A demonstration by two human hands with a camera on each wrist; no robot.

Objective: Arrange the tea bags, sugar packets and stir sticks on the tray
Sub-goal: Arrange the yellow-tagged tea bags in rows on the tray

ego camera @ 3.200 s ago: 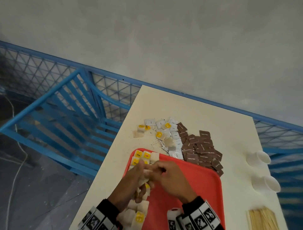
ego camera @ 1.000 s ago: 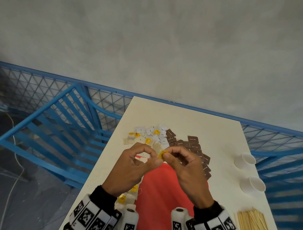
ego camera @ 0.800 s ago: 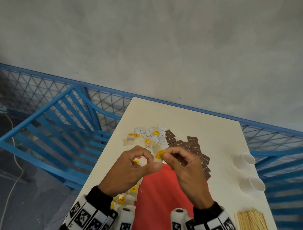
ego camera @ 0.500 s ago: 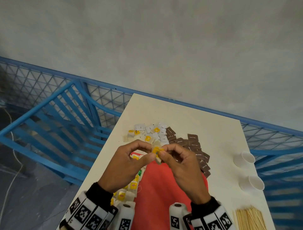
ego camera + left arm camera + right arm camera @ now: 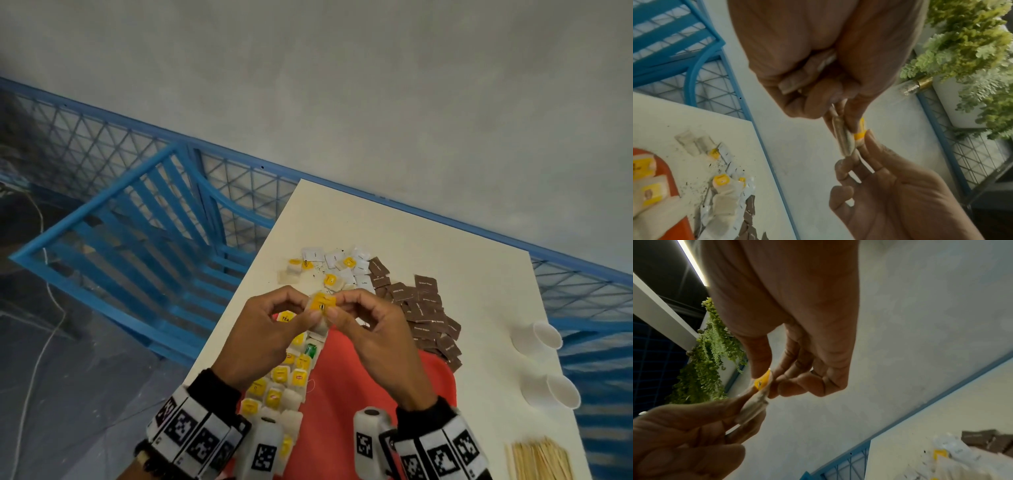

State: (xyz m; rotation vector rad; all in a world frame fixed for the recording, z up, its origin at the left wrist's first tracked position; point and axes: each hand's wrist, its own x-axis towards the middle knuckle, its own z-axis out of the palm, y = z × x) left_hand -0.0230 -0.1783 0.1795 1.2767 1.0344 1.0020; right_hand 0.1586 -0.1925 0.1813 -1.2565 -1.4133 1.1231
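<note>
A tea bag with a yellow tag is held in the air above the far end of the red tray. My left hand and right hand both pinch it between thumb and fingers. The left wrist view shows the tea bag edge-on between both hands, and the right wrist view shows its yellow tag. Two columns of tea bags lie along the tray's left edge. Loose tea bags and white sugar packets and brown sugar packets lie on the table beyond the tray. Stir sticks lie at the near right.
Two white paper cups lie on their sides at the table's right edge. Tea crumbs are scattered among the loose packets. A blue metal railing runs to the left of the table and behind it. A grey wall stands beyond.
Both hands rose from the tea-bag rows on the tray and now hold one tea bag up between them. Over the last second they turned it slightly, showing its yellow tag.
</note>
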